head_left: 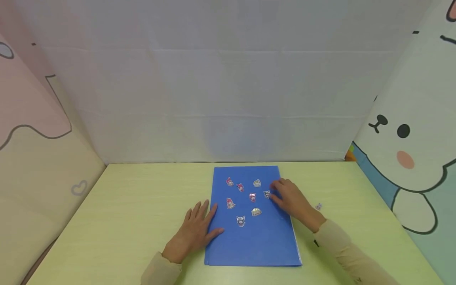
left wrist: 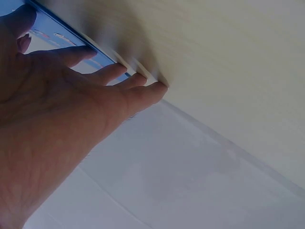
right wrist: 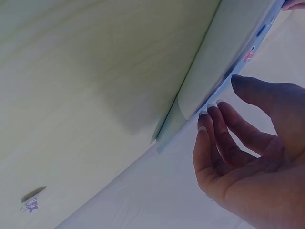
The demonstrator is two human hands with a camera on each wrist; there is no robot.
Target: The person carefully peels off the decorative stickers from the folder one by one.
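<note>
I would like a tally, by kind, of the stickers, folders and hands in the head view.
Stickers seen against the blue folder: 8
Loose sticker on the table: 1
Folder: 1
Hands, left hand and right hand: 2
Total: 12

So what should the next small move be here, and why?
Probably reach the right hand toward the loose sticker on the tabletop: the other visible stickers sit on the blue folder, and that hand seems to pinch nothing.
</note>
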